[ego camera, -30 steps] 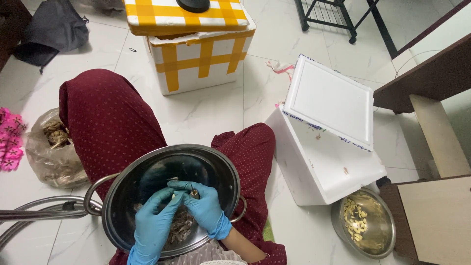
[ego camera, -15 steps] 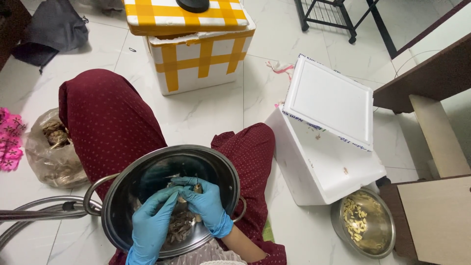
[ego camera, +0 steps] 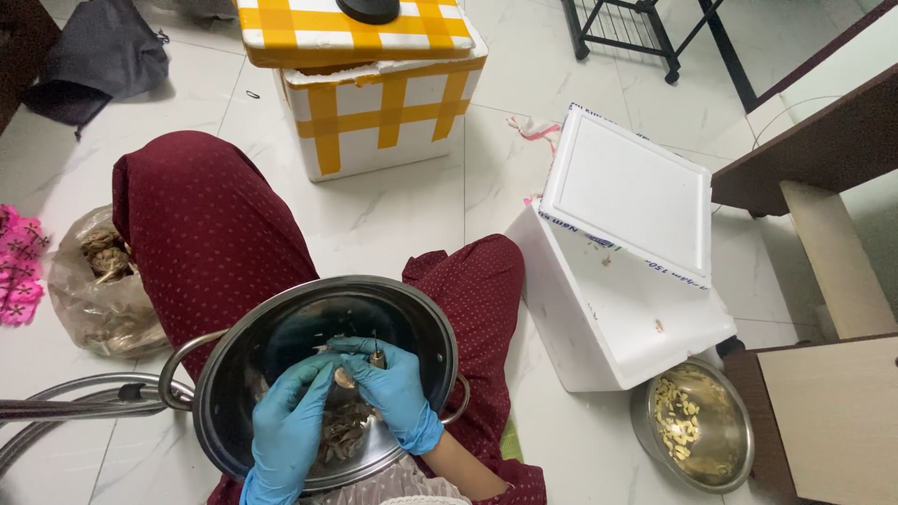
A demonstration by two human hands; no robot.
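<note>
Over the lap, a steel pot holds dark shells; the gloved left hand and right hand pinch one small brown piece above it. Beside, a steel bowl holds pale bits, then an open foam box.

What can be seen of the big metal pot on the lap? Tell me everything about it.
The pot is large, round and deep, of shiny steel that looks dark inside, with a loop handle on each side. It rests tilted on the person's lap, between knees in dark red cloth. A heap of small brownish pieces lies at the bottom. Both blue-gloved hands, left and right, reach inside, pinching a small piece between them.
</note>
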